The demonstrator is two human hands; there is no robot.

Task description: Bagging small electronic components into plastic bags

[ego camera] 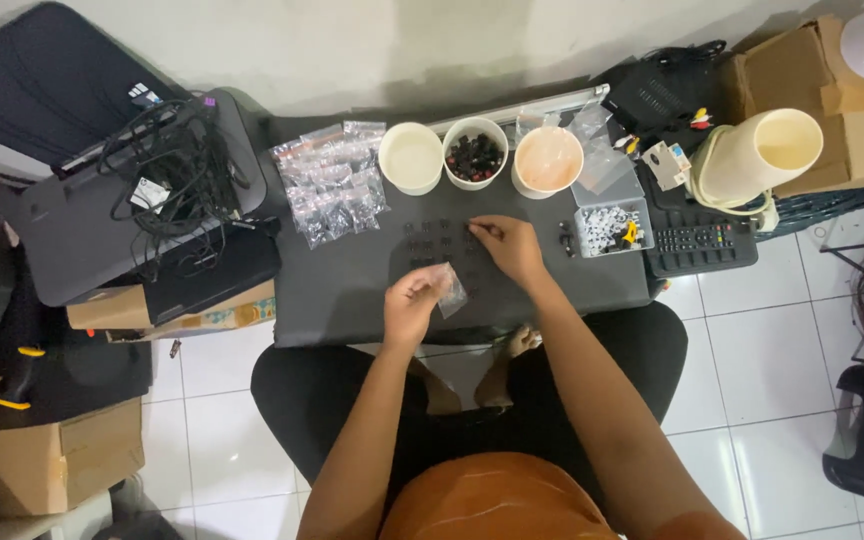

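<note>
My left hand (412, 303) holds a small clear plastic bag (449, 292) above the dark grey tabletop (342, 290). My right hand (508, 246) reaches forward with fingertips pinched near several small black parts (432, 235) laid out in rows on the table. Whether it grips one is too small to tell. Behind the parts stand three paper cups: an empty white one (411, 157), one with dark and red pieces (475, 153), and one with an orange-tinted inside (548, 160).
A pile of filled small clear bags (332, 185) lies at the table's left. A clear box of small parts (609, 229) and a remote control (700, 240) sit right. A printer with tangled cables (142, 190) stands left. Cardboard boxes (832, 90) and a cream tube (757, 155) are at the right.
</note>
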